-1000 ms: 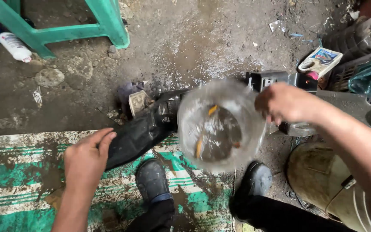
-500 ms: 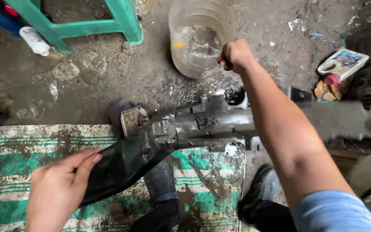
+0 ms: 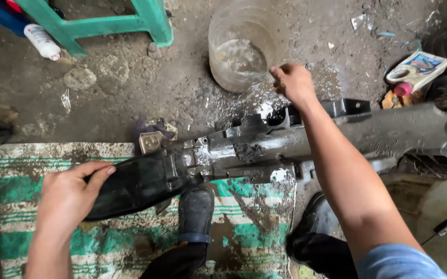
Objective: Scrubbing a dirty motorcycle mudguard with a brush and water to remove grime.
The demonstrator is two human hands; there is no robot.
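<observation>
With the left hand point(image 3: 71, 194) clamped on the black fender's point(image 3: 146, 181) tip at seven o'clock and the right hand point(image 3: 293, 82) loosely curled, empty, beside the clear jar point(image 3: 244, 46) at twelve, a careless knock could probably tip it.

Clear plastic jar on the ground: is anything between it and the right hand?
Nothing visible does. The right hand is right at the near rim of the clear plastic jar; whether the fingers touch it I cannot tell. The dirty black part lies nearer, under the forearm, not between them.
</observation>
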